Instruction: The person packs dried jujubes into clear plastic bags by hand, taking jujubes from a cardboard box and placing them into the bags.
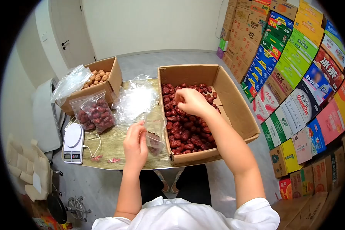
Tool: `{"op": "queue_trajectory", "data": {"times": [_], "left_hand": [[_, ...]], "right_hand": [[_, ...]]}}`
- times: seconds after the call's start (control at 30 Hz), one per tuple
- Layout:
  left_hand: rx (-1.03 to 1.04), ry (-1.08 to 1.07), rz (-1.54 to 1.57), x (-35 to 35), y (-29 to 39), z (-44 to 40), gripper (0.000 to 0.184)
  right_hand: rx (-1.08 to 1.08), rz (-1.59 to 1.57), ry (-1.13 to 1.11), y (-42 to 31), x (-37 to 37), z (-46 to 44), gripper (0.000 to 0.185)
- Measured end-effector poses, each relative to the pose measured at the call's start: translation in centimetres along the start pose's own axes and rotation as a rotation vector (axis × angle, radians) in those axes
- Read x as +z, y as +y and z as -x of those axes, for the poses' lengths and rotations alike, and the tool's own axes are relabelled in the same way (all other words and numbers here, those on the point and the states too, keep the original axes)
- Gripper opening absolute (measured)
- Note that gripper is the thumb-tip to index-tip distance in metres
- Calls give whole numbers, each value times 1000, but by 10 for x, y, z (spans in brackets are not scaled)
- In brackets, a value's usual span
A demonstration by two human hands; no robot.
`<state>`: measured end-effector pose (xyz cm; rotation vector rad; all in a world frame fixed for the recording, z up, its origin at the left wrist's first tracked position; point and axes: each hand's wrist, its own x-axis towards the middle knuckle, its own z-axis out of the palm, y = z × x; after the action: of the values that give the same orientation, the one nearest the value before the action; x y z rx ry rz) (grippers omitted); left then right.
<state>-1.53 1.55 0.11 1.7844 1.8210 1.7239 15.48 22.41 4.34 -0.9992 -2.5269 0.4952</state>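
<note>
My left hand (136, 142) pinches the edge of a clear plastic bag (152, 128), which hangs beside the large carton with a few dark red dates at its bottom. My right hand (191, 102) is inside the open cardboard box (237, 128), over the heap of dried red dates (186, 132). Its fingers are curled down towards the dates, and what they hold, if anything, is hidden. Left of the box lies a pile of clear empty bags (136, 97). Two filled bags of dates (99, 115) rest against a smaller carton.
A white kitchen scale (73, 142) with a cable stands at the table's (117, 143) left edge, near small red scraps (114, 160). Behind it, a carton (115, 76) holds walnuts (97, 78). Stacked drink cartons (291, 84) line the right side; an office chair (30, 168) stands left.
</note>
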Motion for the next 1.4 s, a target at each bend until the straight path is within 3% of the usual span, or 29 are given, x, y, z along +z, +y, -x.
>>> {"op": "queue_trajectory", "data": {"times": [0.1,0.2,0.63,0.87,0.97,1.03,1.23,1.3,1.33,1.4], "left_hand": [[31,-5,-36,-1,-3,1,9],[40,-4,-48,-1,-3,1,10],[47,-10,-63,2,-1,2,9],[41,-15,-72,3,-1,1,9],[35,-15,-55,3,-2,1,8],[28,-4,-36,3,-3,-1,8],[58,5,-81,2,-8,-3,7],[72,13,-97,3,-9,-3,7],[70,24,-102,3,-8,-4,7],[90,16,-115,4,-8,-4,7]], "right_hand": [[161,337,-407,4,-2,2,27],[137,433,-563,10,3,3,36],[159,486,-777,13,31,-3,44],[163,457,-676,13,26,-3,38],[144,452,-661,7,11,-5,45],[122,380,-475,0,-9,-5,41],[-127,-12,-215,-30,-56,3,30],[-298,-650,-186,-27,-44,5,26],[-366,-754,-167,-34,-36,9,27],[-487,-613,-120,-35,-20,10,29]]}}
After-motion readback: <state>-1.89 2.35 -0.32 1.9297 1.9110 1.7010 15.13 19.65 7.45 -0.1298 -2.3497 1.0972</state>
